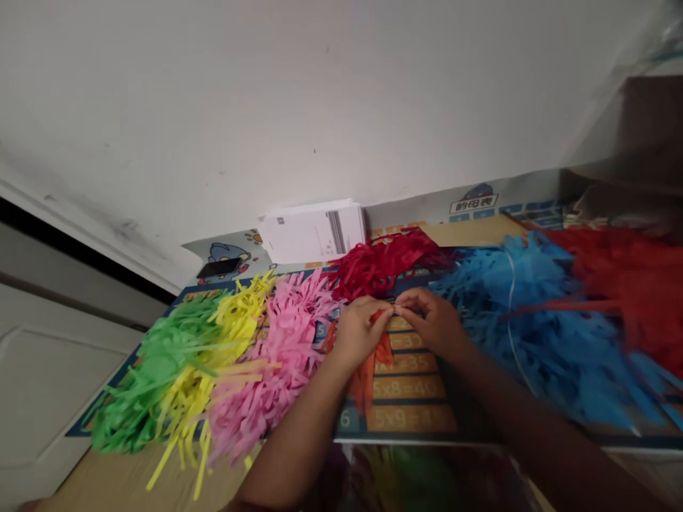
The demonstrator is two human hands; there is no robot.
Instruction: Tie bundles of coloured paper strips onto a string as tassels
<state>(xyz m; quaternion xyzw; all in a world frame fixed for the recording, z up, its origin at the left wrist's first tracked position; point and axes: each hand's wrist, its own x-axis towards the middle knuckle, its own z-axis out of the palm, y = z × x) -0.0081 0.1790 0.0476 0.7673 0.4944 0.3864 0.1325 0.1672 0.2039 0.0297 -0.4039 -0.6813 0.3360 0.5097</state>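
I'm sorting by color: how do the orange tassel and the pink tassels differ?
The orange tassel is pinched by the left hand; the pink tassels lie on the mat. The orange tassel is a small bunch, the pink tassels a larger heap. Both are cut into thin strips.
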